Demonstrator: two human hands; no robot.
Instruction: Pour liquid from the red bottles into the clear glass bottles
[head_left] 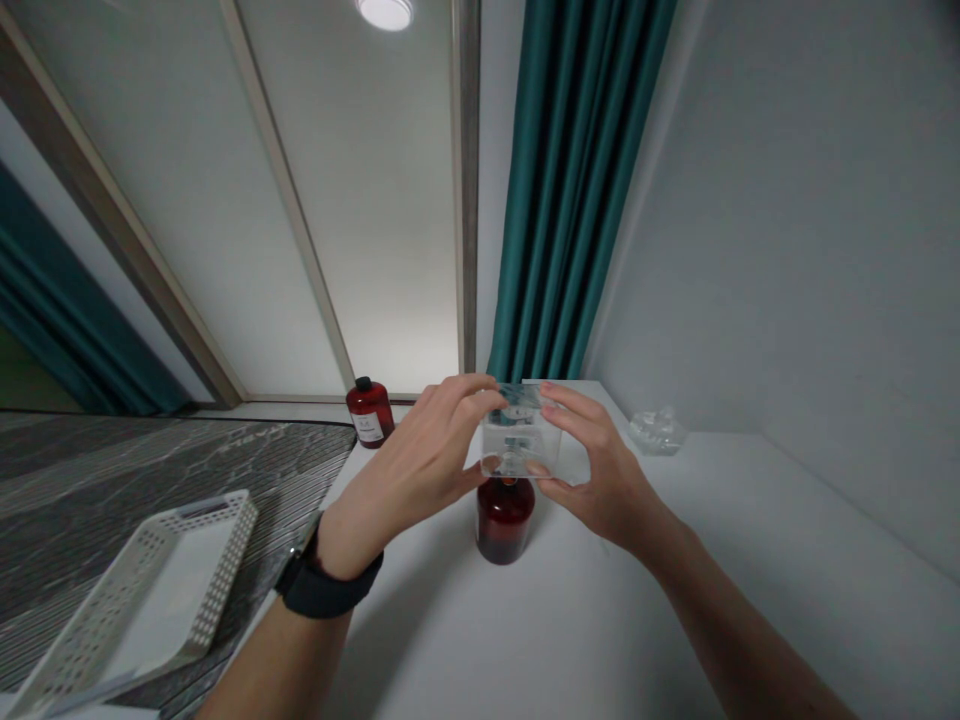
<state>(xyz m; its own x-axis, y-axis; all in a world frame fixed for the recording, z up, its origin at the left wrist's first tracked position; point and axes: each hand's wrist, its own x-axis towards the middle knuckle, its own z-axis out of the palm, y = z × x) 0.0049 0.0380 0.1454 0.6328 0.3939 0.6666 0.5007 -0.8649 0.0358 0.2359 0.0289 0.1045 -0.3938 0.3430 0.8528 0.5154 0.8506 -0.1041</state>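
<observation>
Both hands hold one small clear plastic piece [519, 440], boxy like a cap or cup, above a dark red bottle [505, 520] standing on the white table [570, 640]. My left hand [427, 455] pinches its left side with thumb and fingers. My right hand [600, 470] grips its right side the same way. The clear piece hides the bottle's neck, and I cannot tell whether the two touch. A black watch band circles my left wrist.
A second dark red bottle [370, 411] with a black cap and white label stands at the table's far left edge. A crumpled clear plastic object [658, 431] lies by the right wall. A white perforated tray [154, 590] overhangs the near left. Teal curtains [577, 190] hang behind.
</observation>
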